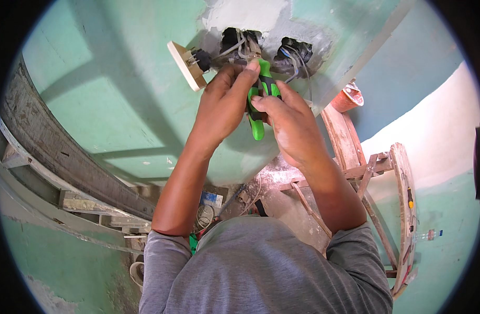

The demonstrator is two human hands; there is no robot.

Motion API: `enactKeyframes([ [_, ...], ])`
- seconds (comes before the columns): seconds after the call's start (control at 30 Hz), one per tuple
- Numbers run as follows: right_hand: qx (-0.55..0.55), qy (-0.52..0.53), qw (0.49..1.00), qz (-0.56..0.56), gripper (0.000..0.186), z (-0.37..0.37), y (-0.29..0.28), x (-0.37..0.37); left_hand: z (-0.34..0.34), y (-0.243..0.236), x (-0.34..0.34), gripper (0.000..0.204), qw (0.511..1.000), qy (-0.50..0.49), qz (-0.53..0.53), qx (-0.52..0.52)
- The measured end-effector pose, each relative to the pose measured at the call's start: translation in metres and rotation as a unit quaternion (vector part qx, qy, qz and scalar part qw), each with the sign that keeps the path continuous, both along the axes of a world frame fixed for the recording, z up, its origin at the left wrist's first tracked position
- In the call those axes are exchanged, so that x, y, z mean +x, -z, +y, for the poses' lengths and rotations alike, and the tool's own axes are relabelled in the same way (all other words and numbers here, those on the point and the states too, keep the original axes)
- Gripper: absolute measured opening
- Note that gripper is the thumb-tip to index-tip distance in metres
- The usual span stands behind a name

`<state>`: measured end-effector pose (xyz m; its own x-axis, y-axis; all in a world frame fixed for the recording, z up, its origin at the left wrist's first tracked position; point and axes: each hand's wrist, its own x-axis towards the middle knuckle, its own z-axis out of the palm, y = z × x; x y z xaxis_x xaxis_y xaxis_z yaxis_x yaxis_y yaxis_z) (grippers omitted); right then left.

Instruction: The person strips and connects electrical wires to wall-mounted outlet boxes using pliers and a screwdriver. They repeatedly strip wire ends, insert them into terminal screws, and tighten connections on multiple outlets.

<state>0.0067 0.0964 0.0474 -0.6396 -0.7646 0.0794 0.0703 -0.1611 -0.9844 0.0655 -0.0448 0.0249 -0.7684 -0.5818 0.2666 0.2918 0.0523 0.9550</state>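
Observation:
Pliers with green and black handles (pixel 256 128) point up at a ragged hole (pixel 230 37) in the green wall. My right hand (pixel 292 123) is closed around their handles. Close beside the pliers' head, my left hand (pixel 221 104) is closed, its thumb pressed toward the fingers; what it pinches is hidden. Grey wires (pixel 233 48) come out of the hole near the jaws. To the left, a cream socket or switch plate (pixel 186 67) with a black back hangs tilted off the wall. A second hole (pixel 293 48) on the right holds loose grey and blue wires.
A wooden ladder-like frame (pixel 403 209) stands at the right, with a yellow-and-black-handled tool (pixel 410 198) and a clear plastic bottle (pixel 429 235) by it. A red bucket (pixel 347 99) sits on a plank (pixel 340 133). Wooden boards (pixel 77 201) curve along the left.

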Motion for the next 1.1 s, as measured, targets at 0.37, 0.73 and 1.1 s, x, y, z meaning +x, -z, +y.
enactKeyframes([
  [0.37, -0.06, -0.028, 0.994, -0.092, 0.024, -0.003, -0.018, 0.001, 0.008, -0.009, 0.002, 0.052, 0.995, 0.075, 0.035, 0.056],
  [0.73, -0.039, 0.019, 0.999, -0.022, 0.026, -0.01, -0.016, 0.016, -0.005, -0.023, -0.006, 0.038, 0.981, 0.15, -0.006, 0.12],
  [1.1, 0.115, 0.169, 0.904, 0.375, 0.034, 0.08, -0.036, -0.025, 0.003, -0.018, -0.012, 0.026, 0.977, 0.092, 0.0, 0.192],
])
